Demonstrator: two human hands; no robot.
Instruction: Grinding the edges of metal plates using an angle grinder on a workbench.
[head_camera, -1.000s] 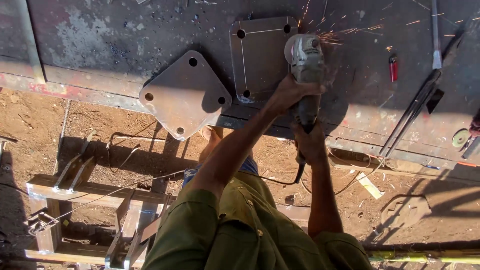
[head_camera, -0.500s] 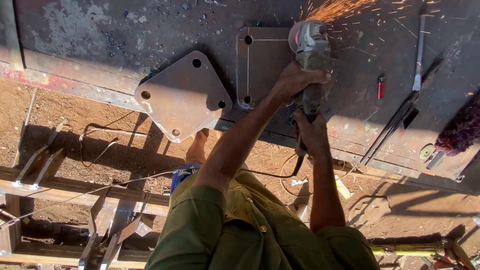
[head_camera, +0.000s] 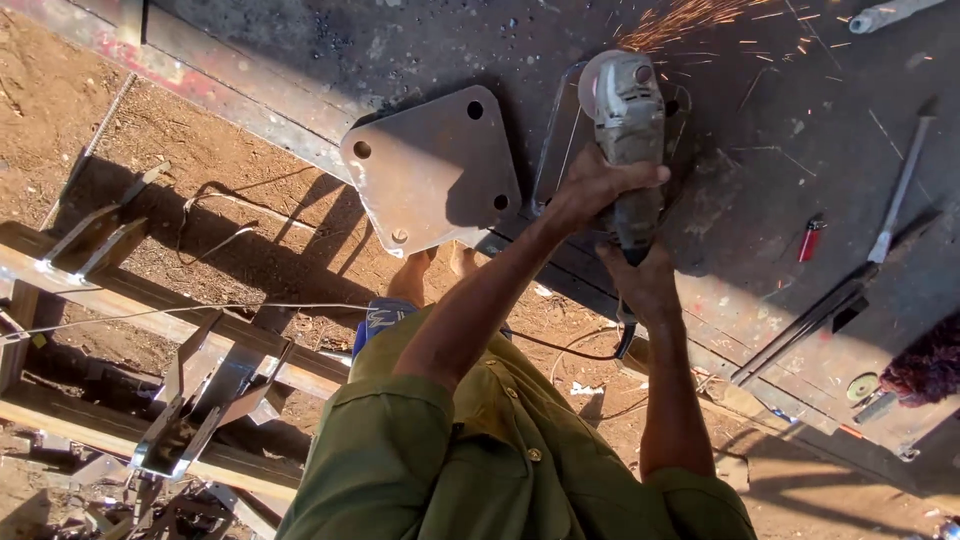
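Grinder (head_camera: 625, 120), gripped by left hand (head_camera: 590, 185) and right hand (head_camera: 640, 280), sparks on a plate (head_camera: 560, 150) atop the table (head_camera: 780, 150).

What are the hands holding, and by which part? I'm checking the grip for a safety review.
Both hold an angle grinder: left hand around its body, right hand on the rear handle end.

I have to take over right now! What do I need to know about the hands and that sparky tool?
Left hand: closed round the angle grinder body.
Right hand: grips its rear handle.
The grinder is on the square plate on the steel table. Sparks fly away from the person.
The second holed plate lies beside it, untouched.
Done: cannot tell how much is ground.
Left: probably more of this plate, so hold on firmly.
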